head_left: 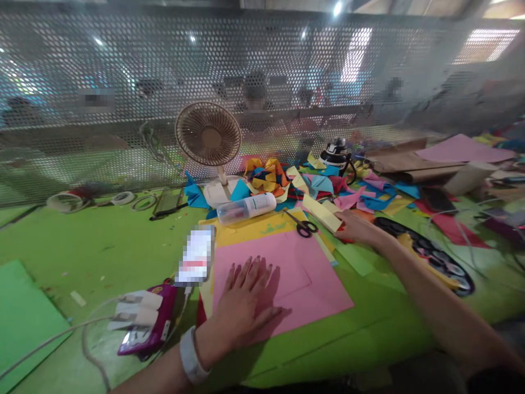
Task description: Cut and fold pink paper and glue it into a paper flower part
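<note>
My left hand (246,293) lies flat on a pink sheet of paper (303,262), fingers spread. Faint rectangular lines show on the sheet. To the right, my right hand (355,227) has its fingers closed at the near end of a pale yellow paper strip (321,213); some fingertips are hidden. Black-handled scissors (307,227) rest at the pink sheet's far edge, on a yellow sheet (233,235) beneath it. A clear bottle with a white label (246,209) lies just beyond.
Behind are a small fan (211,137), a heap of coloured paper scraps (266,178) and a black-topped bottle (337,155). On the left lie a phone (196,254), a purple device with cables (151,320) and tape rolls (68,201). A black tray (430,257) stands right.
</note>
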